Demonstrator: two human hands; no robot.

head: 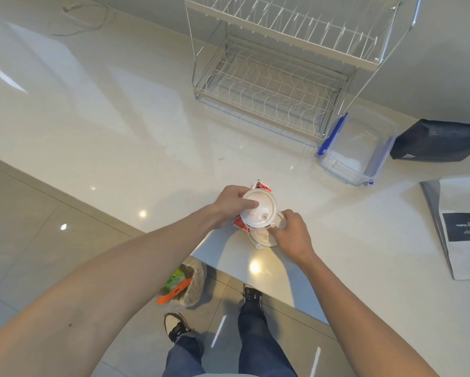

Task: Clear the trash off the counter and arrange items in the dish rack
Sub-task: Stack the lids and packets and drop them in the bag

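A clear plastic cup with a white lid (259,210) stands near the front edge of the white counter (136,137). My left hand (229,205) grips it from the left, thumb on the lid. My right hand (292,235) holds a second white lid or flat plastic piece (266,239) just below and right of the cup. A red and white wrapper (263,186) lies under and behind the cup. The two-tier wire dish rack (271,85) stands at the back of the counter with nothing in it.
A clear container with blue clips (356,153) lies right of the rack. A dark pouch (440,142) and a grey bag with a black label (462,227) sit at the right. On the floor a plastic bag of trash (185,287) stands by my feet.
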